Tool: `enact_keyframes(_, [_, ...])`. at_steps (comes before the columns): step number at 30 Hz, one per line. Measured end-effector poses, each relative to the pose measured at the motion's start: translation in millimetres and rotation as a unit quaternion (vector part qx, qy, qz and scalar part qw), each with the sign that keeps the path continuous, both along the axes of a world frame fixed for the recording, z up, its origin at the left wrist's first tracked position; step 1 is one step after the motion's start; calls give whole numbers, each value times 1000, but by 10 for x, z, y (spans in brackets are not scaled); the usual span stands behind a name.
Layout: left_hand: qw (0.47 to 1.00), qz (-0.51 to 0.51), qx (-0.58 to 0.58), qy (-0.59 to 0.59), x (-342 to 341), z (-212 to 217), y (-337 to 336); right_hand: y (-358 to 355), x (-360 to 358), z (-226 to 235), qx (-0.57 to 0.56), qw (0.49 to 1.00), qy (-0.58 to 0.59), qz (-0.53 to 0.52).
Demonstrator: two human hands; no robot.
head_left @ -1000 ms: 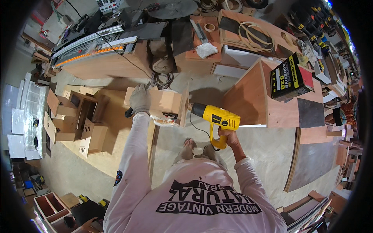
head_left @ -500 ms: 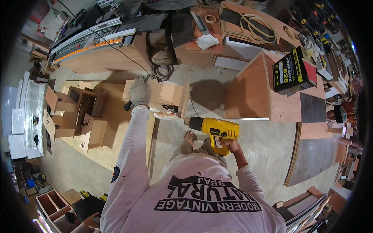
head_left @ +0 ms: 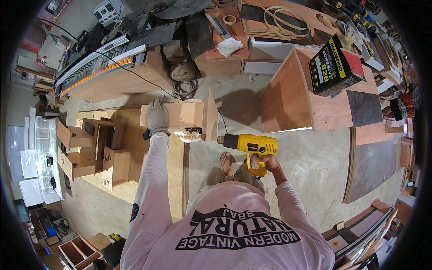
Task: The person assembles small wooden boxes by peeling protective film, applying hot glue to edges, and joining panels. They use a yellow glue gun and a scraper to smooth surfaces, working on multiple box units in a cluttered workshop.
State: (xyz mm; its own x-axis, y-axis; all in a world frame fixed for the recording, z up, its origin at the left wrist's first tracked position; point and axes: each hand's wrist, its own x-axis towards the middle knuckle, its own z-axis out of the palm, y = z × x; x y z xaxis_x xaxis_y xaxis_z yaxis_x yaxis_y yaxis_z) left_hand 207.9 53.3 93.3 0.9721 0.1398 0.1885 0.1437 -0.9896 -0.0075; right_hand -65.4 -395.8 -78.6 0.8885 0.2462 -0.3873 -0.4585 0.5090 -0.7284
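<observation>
My left hand (head_left: 157,118), in a grey work glove, lies closed over the left end of a small wooden box (head_left: 185,114). From under its palm sticks the dark handle (head_left: 146,134) of a tool whose other end I cannot make out. An upright plywood panel (head_left: 210,118) forms the box's right end, with a black metal fitting (head_left: 194,131) close to it. In my bare right hand (head_left: 268,163) is a yellow heat gun (head_left: 255,144). Its dark nozzle points left, right beside the panel's lower edge. A white, brown-stained round thing (head_left: 186,136) shows beneath the box.
Small wooden drawer units (head_left: 96,146) stand on a plywood sheet (head_left: 166,168) at left. To the right, a large wooden cabinet (head_left: 288,90) carries a black and yellow adhesive can (head_left: 335,67). A black cord (head_left: 130,66) runs above a long workbench (head_left: 121,83). Behind lie coiled edging strips (head_left: 288,22).
The box has turned, so its end panel shows a broader face. The heat gun's nozzle now sits closer beside that panel. My whole view has shifted slightly.
</observation>
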Motion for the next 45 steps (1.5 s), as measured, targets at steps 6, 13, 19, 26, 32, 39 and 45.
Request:
enact_keyframes(6, [1000,-8,0,1,7,-45,7,95,359,223,-33,993,22,-110])
enact_keyframes(13, [999,-18,17,-29,17,-83,25,174,725,449,54,986,47,-149])
enact_keyframes(19, [1000,-23,2,-19,44,-79,17,168,787,367,-69,991,18,-115])
enact_keyframes(26, [997,-58,8,-44,64,-124,12,201,486,-449,-225,962,-44,-147])
enact_keyframes(32, [997,-38,38,-46,91,-215,73,222,334,-726,-116,978,37,-169])
enact_keyframes(39, [998,-10,51,-19,73,-173,19,120,554,-366,191,975,65,-94])
enact_keyframes(45, [999,-16,51,-4,34,-113,-86,190,666,-152,115,979,100,-138])
